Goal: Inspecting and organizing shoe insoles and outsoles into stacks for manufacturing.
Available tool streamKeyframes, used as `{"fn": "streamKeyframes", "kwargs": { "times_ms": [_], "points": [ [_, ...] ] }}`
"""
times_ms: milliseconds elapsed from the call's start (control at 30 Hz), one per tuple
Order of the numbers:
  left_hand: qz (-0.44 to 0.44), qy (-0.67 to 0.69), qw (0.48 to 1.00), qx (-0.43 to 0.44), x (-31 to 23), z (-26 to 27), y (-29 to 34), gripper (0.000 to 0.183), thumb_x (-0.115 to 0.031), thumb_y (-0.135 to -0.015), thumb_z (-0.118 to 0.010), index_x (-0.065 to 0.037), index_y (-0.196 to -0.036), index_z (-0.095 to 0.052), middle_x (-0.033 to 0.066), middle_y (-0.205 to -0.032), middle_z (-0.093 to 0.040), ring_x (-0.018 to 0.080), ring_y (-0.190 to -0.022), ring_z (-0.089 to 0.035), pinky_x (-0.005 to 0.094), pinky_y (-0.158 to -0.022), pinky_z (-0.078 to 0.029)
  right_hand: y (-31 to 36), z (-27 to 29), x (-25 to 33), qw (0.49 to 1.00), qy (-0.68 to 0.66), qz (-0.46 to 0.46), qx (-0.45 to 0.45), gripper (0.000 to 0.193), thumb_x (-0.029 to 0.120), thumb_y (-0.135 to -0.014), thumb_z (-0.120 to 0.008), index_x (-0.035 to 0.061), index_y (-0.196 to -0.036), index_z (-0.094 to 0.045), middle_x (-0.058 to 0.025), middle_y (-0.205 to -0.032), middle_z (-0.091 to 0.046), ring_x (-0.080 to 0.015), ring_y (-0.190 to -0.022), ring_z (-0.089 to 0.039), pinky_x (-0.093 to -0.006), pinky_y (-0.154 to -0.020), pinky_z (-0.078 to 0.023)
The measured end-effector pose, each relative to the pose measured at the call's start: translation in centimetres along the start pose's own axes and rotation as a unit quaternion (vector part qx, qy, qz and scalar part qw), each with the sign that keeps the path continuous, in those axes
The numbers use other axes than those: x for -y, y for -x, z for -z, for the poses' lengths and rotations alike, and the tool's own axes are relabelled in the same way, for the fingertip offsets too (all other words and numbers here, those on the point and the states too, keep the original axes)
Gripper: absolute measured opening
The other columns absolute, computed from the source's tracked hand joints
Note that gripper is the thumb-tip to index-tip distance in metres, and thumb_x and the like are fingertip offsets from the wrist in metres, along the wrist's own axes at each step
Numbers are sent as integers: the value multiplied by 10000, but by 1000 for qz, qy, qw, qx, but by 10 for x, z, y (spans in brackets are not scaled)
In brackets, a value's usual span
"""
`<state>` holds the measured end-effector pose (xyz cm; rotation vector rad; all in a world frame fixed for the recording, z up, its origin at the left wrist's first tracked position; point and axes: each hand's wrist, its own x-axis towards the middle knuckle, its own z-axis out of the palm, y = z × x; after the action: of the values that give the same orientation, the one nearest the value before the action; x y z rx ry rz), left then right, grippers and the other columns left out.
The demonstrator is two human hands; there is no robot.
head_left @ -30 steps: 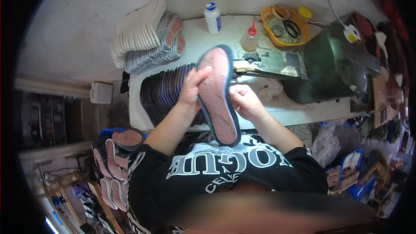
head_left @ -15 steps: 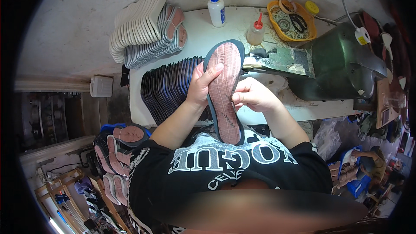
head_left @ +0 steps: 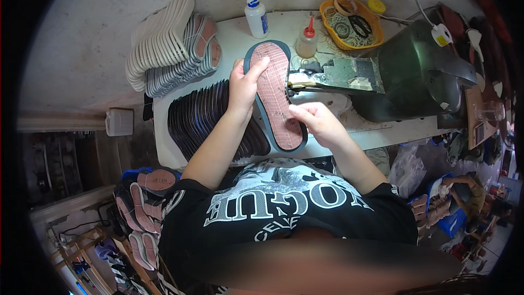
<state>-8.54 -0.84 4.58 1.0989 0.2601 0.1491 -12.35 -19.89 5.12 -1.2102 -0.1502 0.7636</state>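
A long shoe insole (head_left: 273,90), pinkish with fine lines and a dark grey-blue rim, is held over the front of the table. My left hand (head_left: 242,90) grips its left edge near the wide end, thumb on the pink face and fingers behind it. At the opposite edge, lower down, my right hand (head_left: 323,124) pinches the rim between thumb and curled fingers. Just past the insole's right edge is the flat arm of a dark green machine (head_left: 423,76). A row of dark insoles (head_left: 202,123) stands packed together beside my left forearm.
White and grey insoles (head_left: 166,41) are stacked at the back left. A white bottle (head_left: 256,19), a red-tipped squeeze bottle (head_left: 307,42) and a yellow basket (head_left: 352,43) of bands stand along the back. More pink insoles (head_left: 144,205) lie low at the left. Another person (head_left: 466,194) sits far right.
The insole has moved away from my body, with both hands still on it, and its lower end has come clear of my shirt. The whole view has shifted slightly.
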Motion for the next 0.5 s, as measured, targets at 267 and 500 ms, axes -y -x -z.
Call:
{"fn": "streamKeyframes", "kwargs": {
  "times_ms": [267, 500],
  "points": [
    [44, -44, 998, -5, 11, -25, -17, 212, -163, -855, -694, 9, -962, -631, 65, -948, -631, 136, -829, -632, 261, -753, -499, 41, 3, 15, 985, -104, -138, 12, 282, 212, -915, -623, -53, -1008, -644, -147, -865, -690, -192, -721, -695, -270, -594, -563],
    [68, -62, 996, 18, 12, -35, -36, 237, -173, -872, -668, 27, -994, -635, 88, -930, -674, 134, -798, -644, 257, -742, -503, 40, -11, 9, 985, -153, -61, -45, 271, 194, -933, -594, -67, -996, -629, -166, -812, -686, -189, -673, -688, -284, -621, -575]
  ]
}}
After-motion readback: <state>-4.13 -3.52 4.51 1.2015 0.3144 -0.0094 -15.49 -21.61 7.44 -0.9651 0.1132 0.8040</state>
